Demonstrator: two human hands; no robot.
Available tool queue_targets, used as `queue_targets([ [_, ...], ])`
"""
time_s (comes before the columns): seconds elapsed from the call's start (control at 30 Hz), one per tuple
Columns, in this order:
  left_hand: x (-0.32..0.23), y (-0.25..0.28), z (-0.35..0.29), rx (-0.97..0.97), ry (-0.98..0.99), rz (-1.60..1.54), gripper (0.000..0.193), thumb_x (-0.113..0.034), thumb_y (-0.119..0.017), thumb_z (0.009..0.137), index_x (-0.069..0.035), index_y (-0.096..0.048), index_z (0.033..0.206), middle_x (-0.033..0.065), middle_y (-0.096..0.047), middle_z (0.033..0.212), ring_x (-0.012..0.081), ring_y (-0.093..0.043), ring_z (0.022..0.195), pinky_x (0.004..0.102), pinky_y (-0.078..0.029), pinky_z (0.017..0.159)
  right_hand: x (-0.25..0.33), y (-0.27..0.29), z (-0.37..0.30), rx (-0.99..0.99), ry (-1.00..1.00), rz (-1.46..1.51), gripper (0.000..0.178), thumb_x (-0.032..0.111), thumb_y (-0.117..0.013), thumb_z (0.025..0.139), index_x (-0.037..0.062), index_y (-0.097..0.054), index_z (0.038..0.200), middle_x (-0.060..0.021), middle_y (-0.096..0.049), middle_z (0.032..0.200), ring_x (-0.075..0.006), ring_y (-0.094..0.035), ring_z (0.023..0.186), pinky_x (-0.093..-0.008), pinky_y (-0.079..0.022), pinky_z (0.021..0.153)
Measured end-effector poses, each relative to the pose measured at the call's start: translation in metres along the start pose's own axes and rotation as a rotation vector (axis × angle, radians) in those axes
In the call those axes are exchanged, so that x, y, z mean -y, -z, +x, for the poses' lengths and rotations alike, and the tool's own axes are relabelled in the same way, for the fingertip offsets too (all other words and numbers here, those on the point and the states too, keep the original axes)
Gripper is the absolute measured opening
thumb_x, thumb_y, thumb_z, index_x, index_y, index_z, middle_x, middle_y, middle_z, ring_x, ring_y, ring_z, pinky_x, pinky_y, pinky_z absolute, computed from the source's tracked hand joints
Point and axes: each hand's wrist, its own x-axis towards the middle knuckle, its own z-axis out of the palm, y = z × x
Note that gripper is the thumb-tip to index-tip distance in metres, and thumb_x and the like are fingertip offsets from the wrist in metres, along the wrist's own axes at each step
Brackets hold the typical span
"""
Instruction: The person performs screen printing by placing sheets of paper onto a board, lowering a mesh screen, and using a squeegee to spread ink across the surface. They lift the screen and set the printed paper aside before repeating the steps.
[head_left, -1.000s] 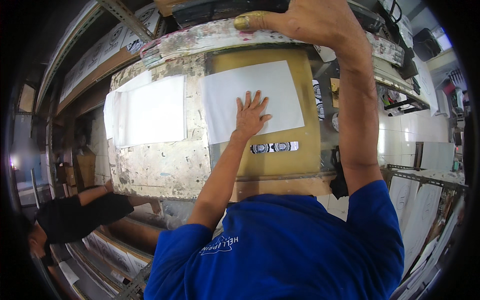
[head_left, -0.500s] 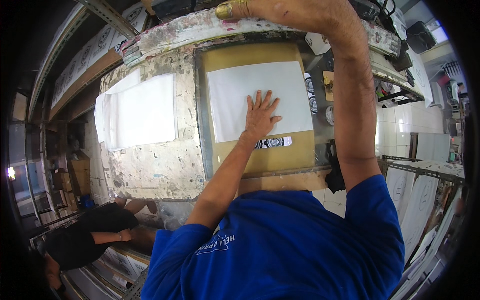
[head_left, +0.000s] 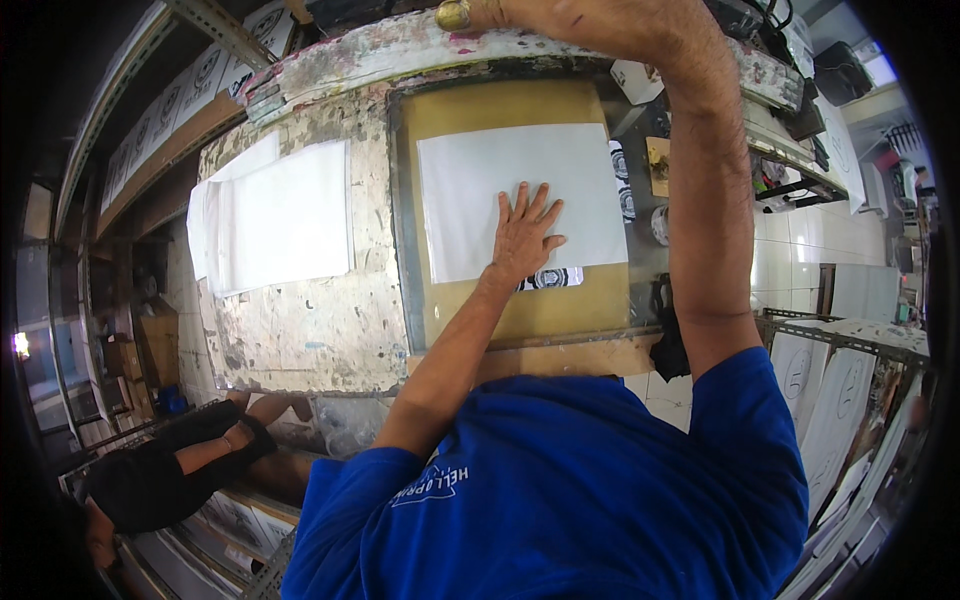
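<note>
My left hand [head_left: 525, 242] lies flat with fingers spread on a white sheet [head_left: 465, 200]. Beneath that sheet is a yellowish, flat panel [head_left: 480, 318] in a dark frame. A black-and-white patterned strip [head_left: 555, 277] peeks out from under the sheet's near edge, and another patterned piece [head_left: 623, 180] shows past its right edge. My right arm reaches far forward. At the top edge of the view, my right hand [head_left: 560, 18] is over a paint-spattered bar [head_left: 350, 70]; its thumb is stained gold, and the other fingers are out of sight.
Left of the panel, more white sheets [head_left: 285, 215] rest on a paint-stained tabletop [head_left: 310, 350]. A person in dark clothes [head_left: 165, 465] is at the lower left. Metal racks [head_left: 110, 120] with printed boxes stand at the left. A black cloth [head_left: 670, 335] hangs near the panel's right corner.
My left hand and the white sheet have slid slightly toward me and to the right, covering more of the near patterned strip. The person at the lower left has shifted an arm.
</note>
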Motion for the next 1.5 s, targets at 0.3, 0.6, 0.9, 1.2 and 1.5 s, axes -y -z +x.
queue_targets([
  [0.3,0.002,0.007,-0.006,0.054,-0.014,0.029,0.061,-0.049,-0.058,0.099,-0.019,-0.05,0.151,0.0089,-0.038,0.163,0.0377,-0.026,0.153,0.0638,-0.016,0.123,-0.006,-0.01,0.0,-0.095,0.055,-0.048,0.057,0.045,-0.084,0.071,0.0049,-0.079,0.111,-0.0137,-0.079,0.09,-0.0244,-0.072,0.076,-0.0326,-0.056,0.075],
  [0.6,0.012,0.037,-0.007,-0.052,-0.062,-0.141,0.059,-0.043,-0.064,0.097,-0.014,-0.053,0.148,0.0126,-0.051,0.154,0.0352,-0.042,0.146,0.0615,-0.021,0.121,-0.003,-0.014,-0.008,-0.154,0.1,-0.059,0.056,0.042,-0.086,0.068,0.0036,-0.079,0.109,-0.0149,-0.079,0.091,-0.0267,-0.073,0.08,-0.034,-0.056,0.078],
  [0.9,-0.012,0.167,-0.032,-1.044,-0.028,-1.067,0.11,-0.046,-0.089,0.077,0.002,-0.032,0.158,0.0159,-0.065,0.12,0.0247,-0.062,0.111,0.0424,-0.045,0.104,0.004,-0.05,-0.065,-0.226,0.198,-0.167,0.061,0.045,-0.09,0.067,0.0177,-0.075,0.12,-0.0106,-0.077,0.101,-0.0328,-0.074,0.086,-0.0389,-0.058,0.076],
  [1.2,-0.017,0.144,-0.125,-0.955,0.491,-1.14,0.074,0.0,-0.094,0.064,0.001,-0.056,0.128,0.0076,-0.066,0.118,0.0193,-0.064,0.108,0.0332,-0.053,0.096,0.02,-0.118,-0.171,-0.126,0.057,-0.068,0.043,0.026,-0.083,0.075,0.016,-0.077,0.116,-0.0074,-0.065,0.077,-0.026,-0.064,0.069,-0.0388,-0.051,0.063],
  [1.5,0.021,0.049,-0.195,-0.728,0.6,-0.62,0.108,-0.017,-0.101,0.054,0.0,-0.049,0.146,0.0179,-0.053,0.145,0.0301,-0.053,0.129,0.0426,-0.044,0.111,-0.026,-0.205,-0.203,0.187,-0.305,0.335,0.039,0.018,-0.081,0.082,0.0136,-0.076,0.121,-0.0167,-0.076,0.102,-0.0328,-0.073,0.084,-0.0365,-0.057,0.074],
])
